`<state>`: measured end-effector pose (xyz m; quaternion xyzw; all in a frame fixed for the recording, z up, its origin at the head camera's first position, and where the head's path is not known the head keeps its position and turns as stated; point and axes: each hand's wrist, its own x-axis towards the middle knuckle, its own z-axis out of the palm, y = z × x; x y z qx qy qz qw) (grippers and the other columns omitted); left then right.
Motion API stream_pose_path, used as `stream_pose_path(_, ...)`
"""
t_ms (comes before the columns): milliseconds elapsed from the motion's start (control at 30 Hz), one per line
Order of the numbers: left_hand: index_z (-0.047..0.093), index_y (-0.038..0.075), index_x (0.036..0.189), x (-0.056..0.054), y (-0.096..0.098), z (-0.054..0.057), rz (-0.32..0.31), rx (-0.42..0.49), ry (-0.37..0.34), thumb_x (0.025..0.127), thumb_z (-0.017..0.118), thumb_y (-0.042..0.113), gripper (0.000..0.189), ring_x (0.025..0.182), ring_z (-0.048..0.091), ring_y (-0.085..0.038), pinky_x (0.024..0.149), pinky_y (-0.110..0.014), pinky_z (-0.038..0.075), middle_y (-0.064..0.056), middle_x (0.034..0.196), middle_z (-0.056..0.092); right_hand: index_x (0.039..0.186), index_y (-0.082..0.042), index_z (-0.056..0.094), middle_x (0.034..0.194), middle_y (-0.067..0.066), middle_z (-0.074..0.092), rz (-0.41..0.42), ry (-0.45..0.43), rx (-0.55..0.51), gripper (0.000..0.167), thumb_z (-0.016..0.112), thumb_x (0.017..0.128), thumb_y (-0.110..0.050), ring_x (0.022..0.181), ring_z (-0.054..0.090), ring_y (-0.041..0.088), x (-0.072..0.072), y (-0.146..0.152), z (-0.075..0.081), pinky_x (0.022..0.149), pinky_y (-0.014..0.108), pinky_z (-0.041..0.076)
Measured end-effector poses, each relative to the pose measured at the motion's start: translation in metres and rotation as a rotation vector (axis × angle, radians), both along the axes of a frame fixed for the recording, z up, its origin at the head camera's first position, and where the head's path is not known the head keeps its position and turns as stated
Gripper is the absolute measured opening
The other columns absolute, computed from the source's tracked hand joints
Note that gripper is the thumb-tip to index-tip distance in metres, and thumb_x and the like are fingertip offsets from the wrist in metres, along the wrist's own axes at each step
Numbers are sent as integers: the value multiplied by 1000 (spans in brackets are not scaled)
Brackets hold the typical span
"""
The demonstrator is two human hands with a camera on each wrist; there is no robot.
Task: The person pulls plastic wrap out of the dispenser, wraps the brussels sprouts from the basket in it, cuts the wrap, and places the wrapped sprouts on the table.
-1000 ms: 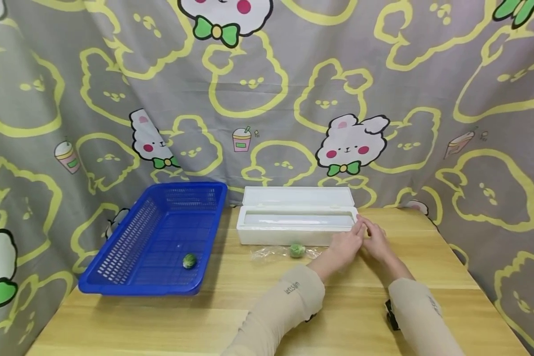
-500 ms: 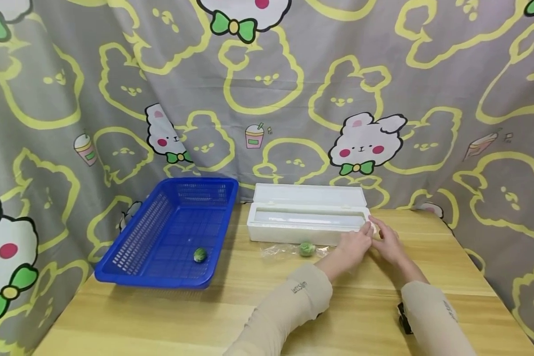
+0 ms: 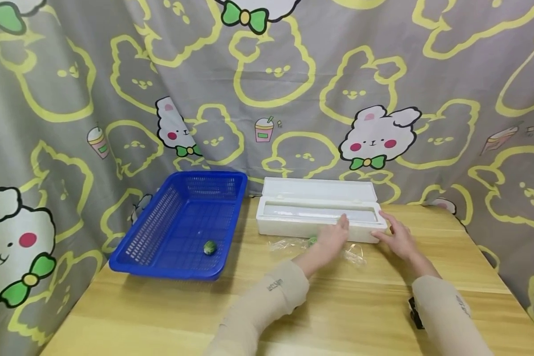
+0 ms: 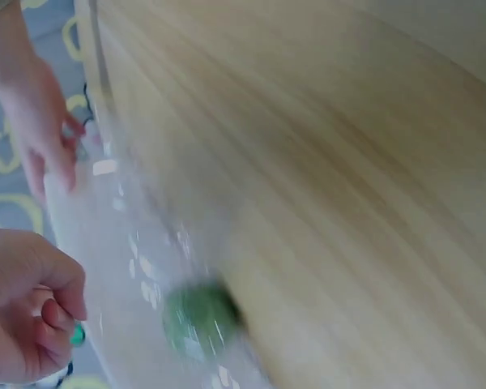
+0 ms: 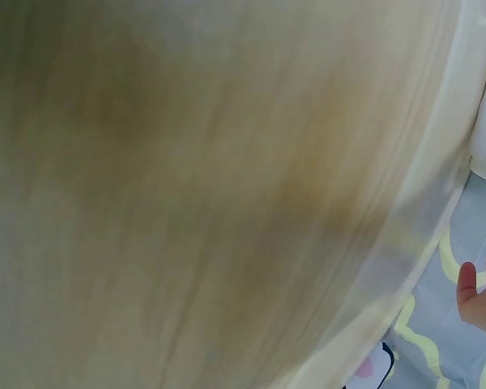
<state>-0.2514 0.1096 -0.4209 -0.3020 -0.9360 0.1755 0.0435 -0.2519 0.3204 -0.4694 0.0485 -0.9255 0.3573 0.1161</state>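
Note:
A white cling film dispenser (image 3: 285, 227) stands near the table's back edge, its lid (image 3: 318, 188) raised and a roll (image 3: 309, 211) inside. Along its front my left hand (image 3: 329, 243) is held by the rim, right of the middle. In the left wrist view the left hand's fingers are curled; anything small inside them is hidden. My right hand (image 3: 398, 241) holds the dispenser's right end, thumb in front and fingers at the side. Clear film (image 3: 355, 253) lies before the dispenser, with a Brussels sprout (image 4: 196, 318) under it, partly hidden by the left hand in the head view.
A blue basket (image 3: 169, 269) stands on the left of the wooden table (image 3: 338, 306), with one more sprout (image 3: 210, 247) inside. Below the right sleeve a black object (image 3: 415, 314) shows. A patterned curtain (image 3: 285, 118) hangs behind the table.
My left hand has moved left along the dispenser's front, away from the right hand, and now partly covers the sprout. The right hand stays at the right end, its thumb now on the front.

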Motion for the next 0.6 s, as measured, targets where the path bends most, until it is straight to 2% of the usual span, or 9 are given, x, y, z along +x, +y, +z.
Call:
stream_pose_path(67,36,17,139,-1,-19,5,69,-39,7,88,51,4,55,44,35,0,40,-12,33,2,150,22,138,0,32,81,17,44,3,-10,-7,65,63,86,-24,72,37,24,0,1,1,58,31,29)
stream_pose_path(133,44,18,134,0,-42,17,154,-53,3,89,50,6,47,43,30,-2,41,-13,30,1,148,27,138,0,31,85,18,45,9,-8,-10,66,63,86,-25,72,36,22,0,3,2,57,30,29)
stream_pose_path(233,52,20,128,-8,-75,25,317,-66,-55,91,49,9,39,44,34,-3,44,-16,35,-1,147,30,138,0,31,80,16,43,15,-2,-20,66,63,86,-25,68,35,19,1,5,2,55,29,29)
stream_pose_path(300,51,18,130,-19,-95,23,401,-62,-83,92,46,11,39,46,38,-3,45,-18,37,-2,147,31,138,0,31,72,9,37,14,5,-14,65,63,86,-25,63,31,17,2,6,3,52,29,27)
stream_pose_path(333,50,18,131,-28,-103,15,437,-65,-92,93,44,11,39,49,43,-4,46,-19,39,-1,147,30,138,-1,32,69,7,34,11,5,-7,65,63,86,-25,63,31,17,2,7,3,51,28,27)
stream_pose_path(367,53,19,128,-37,-112,5,442,-53,-64,94,39,9,38,52,47,-5,44,-22,40,-2,146,32,138,-1,31,68,7,32,10,-1,-1,65,62,87,-26,63,32,18,2,8,3,52,29,27)
stream_pose_path(467,52,18,129,-52,-132,-8,457,-1,-74,95,36,9,39,70,60,-13,46,-27,44,-1,146,33,139,-1,30,74,15,41,12,-27,30,66,60,88,-29,70,37,24,2,8,3,56,33,30)
stream_pose_path(567,53,17,128,-52,-144,-7,431,59,-95,93,40,8,39,90,62,-21,51,-34,48,-1,145,34,141,-2,27,104,36,47,23,-65,50,68,58,89,-34,86,44,42,0,5,4,68,49,36)
stream_pose_path(600,50,16,131,-52,-146,-4,441,61,-137,92,45,11,39,96,61,-22,56,-35,50,-1,146,32,141,-2,26,114,40,43,24,-79,55,69,57,89,-35,93,44,47,0,4,4,73,55,35)
